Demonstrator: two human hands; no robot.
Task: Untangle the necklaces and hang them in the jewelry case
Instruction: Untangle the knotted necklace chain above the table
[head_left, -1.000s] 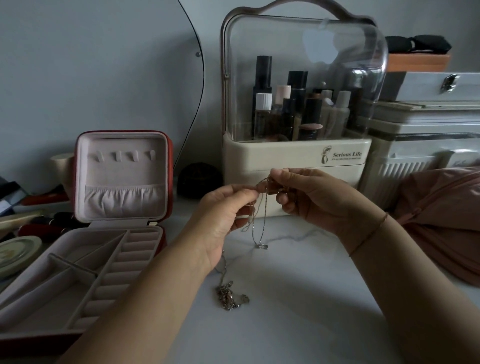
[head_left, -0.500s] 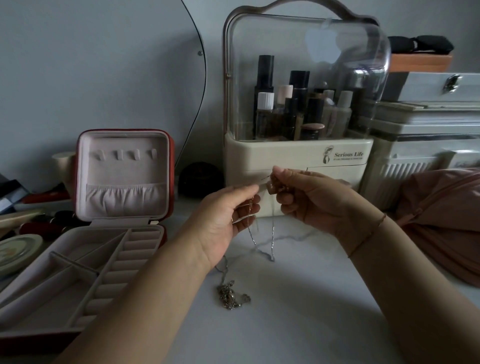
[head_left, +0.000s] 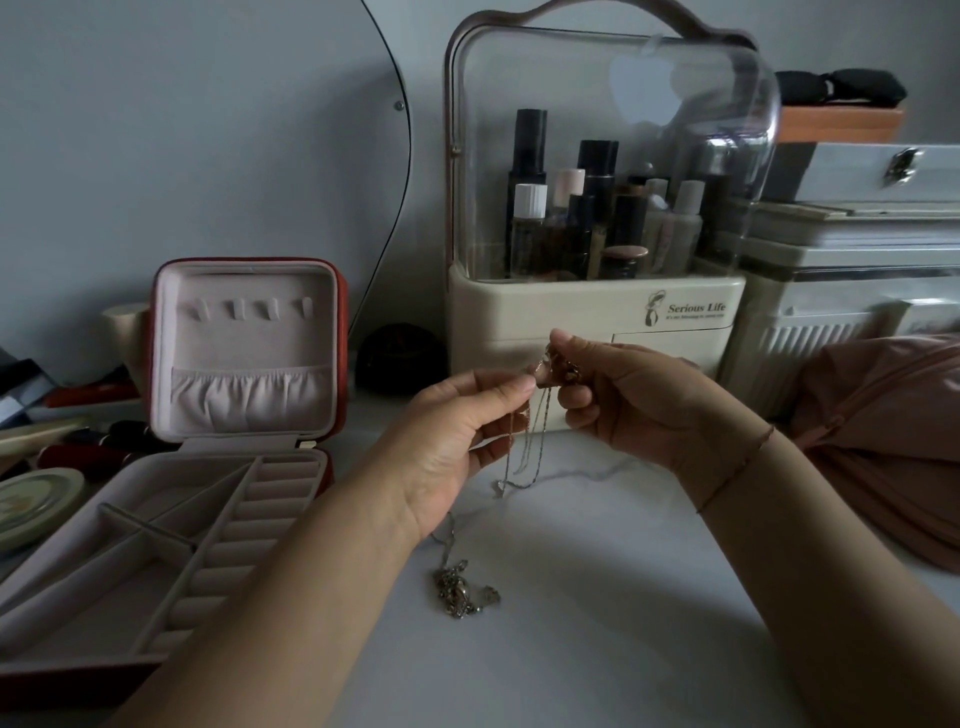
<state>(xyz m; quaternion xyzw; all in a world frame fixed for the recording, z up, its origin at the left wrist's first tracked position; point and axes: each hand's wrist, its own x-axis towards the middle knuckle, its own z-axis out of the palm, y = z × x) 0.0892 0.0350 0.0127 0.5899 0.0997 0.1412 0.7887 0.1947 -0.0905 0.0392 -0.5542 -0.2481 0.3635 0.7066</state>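
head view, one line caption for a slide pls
Left hand and right hand pinch a thin chain over the tabletop, tangled clump below, open jewelry case at left.

Silver necklaces dangle looped, tangled end heaped mid-surface; red jewelry case lies open by the left edge, lid upright.

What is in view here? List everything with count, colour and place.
necklace chains: count unclear, silver, hanging between both hands
tangled clump: one, silver, on tabletop under left wrist
jewelry case: one, red with pink lining, open, left
cosmetics organizer: one, cream with clear cover, behind hands
storage boxes: stacked, white, right
fabric: one, pink, far right
tabletop: white
left hand: pinches chains
right hand: pinches chains
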